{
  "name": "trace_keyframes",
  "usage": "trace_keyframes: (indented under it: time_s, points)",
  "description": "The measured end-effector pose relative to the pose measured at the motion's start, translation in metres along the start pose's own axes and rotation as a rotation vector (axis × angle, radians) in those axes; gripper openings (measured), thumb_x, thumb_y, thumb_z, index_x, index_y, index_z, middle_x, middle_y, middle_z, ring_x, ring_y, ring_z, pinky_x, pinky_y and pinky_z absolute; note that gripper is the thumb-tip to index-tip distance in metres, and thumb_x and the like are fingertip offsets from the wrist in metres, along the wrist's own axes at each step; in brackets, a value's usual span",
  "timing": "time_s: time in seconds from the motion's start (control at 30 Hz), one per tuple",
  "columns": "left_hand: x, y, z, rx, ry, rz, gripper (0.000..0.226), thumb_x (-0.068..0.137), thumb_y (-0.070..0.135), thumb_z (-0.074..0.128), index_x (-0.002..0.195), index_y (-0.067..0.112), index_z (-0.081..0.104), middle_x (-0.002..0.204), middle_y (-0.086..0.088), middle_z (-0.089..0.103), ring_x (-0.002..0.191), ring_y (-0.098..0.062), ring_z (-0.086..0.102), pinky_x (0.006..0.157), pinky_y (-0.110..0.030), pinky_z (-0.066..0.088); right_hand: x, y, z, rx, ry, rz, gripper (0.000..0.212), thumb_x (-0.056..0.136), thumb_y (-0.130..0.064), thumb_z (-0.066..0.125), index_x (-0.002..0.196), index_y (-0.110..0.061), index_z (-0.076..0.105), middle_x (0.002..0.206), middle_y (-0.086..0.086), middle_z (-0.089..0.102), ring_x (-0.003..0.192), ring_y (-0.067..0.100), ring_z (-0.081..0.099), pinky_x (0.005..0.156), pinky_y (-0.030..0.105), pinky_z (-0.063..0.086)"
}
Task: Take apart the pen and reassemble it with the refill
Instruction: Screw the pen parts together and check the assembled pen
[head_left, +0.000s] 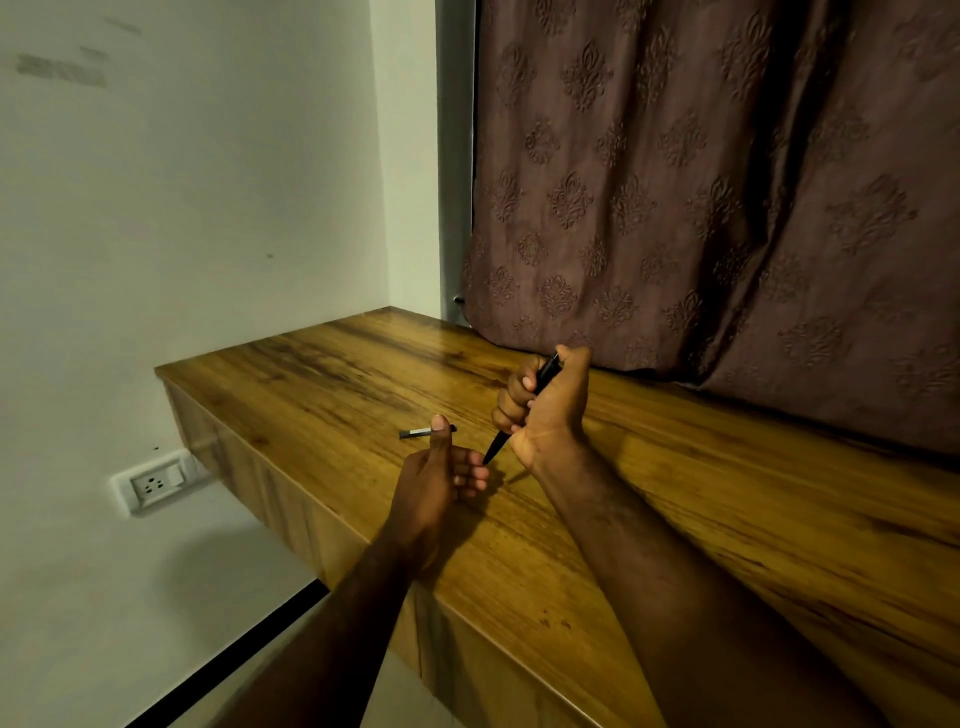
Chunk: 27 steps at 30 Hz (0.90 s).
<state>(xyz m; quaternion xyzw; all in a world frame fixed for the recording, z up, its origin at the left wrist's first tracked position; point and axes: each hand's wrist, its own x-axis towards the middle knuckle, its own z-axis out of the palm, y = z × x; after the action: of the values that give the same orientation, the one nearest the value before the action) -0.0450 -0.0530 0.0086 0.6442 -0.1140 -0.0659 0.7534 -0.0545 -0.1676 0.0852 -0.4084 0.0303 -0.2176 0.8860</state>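
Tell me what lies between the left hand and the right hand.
In the head view, only the tapered tip of the black pen: it juts down from the right hand toward the left hand, near its curled fingers. Whether it touches them is unclear.

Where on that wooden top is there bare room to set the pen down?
Bare wood: the far corner of the wooden top between wall and curtain, and the wide stretch right of the right hand, along the curtain. Crowded: the middle, where the left hand, the gripped pen and a small pen part sit close.
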Motion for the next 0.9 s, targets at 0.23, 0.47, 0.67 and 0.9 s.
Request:
trace_keyframes:
  time_s: [0.23, 0.47, 0.67, 0.9]
  points:
    - [0.0026, -0.0030, 0.0008, -0.013, -0.001, 0.001, 0.071, 0.086, 0.063, 0.033, 0.075, 0.002, 0.068, 0.069, -0.016, 0.070, 0.066, -0.025, 0.064, 0.070, -0.035, 0.052, 0.0005, -0.0006, -0.0014, -0.016, 0.038, -0.002, 0.047, 0.086, -0.047, 0.031, 0.049, -0.017, 0.033, 0.038, -0.004, 0.018, 0.034, 0.013, 0.010, 0.044, 0.016, 0.012]
    - [0.0034, -0.0037, 0.0003, -0.020, -0.001, 0.001, 0.074, 0.077, 0.068, 0.035, 0.075, 0.002, 0.069, 0.071, -0.017, 0.070, 0.065, -0.025, 0.065, 0.070, -0.035, 0.052, 0.0003, -0.0029, -0.0011, 0.040, 0.053, -0.022, 0.047, 0.086, -0.045, 0.030, 0.049, -0.016, 0.033, 0.037, -0.004, 0.018, 0.032, 0.012, 0.009, 0.044, 0.012, 0.013]
    - [0.0032, -0.0034, 0.0000, -0.007, 0.001, 0.003, 0.072, 0.086, 0.064, 0.033, 0.075, 0.002, 0.070, 0.072, -0.018, 0.071, 0.067, -0.026, 0.066, 0.072, -0.035, 0.053, 0.0008, -0.0036, -0.0017, 0.049, 0.078, -0.020, 0.050, 0.086, -0.048, 0.032, 0.047, -0.016, 0.035, 0.037, -0.004, 0.019, 0.034, 0.013, 0.010, 0.043, 0.015, 0.012]
    - [-0.0002, -0.0013, 0.0009, -0.022, -0.012, 0.011, 0.072, 0.082, 0.065, 0.035, 0.074, 0.003, 0.069, 0.069, -0.015, 0.070, 0.065, -0.024, 0.065, 0.069, -0.033, 0.053, 0.0003, -0.0048, -0.0007, 0.067, 0.076, -0.013, 0.049, 0.086, -0.047, 0.032, 0.049, -0.015, 0.034, 0.037, -0.004, 0.019, 0.033, 0.012, 0.010, 0.045, 0.016, 0.011]
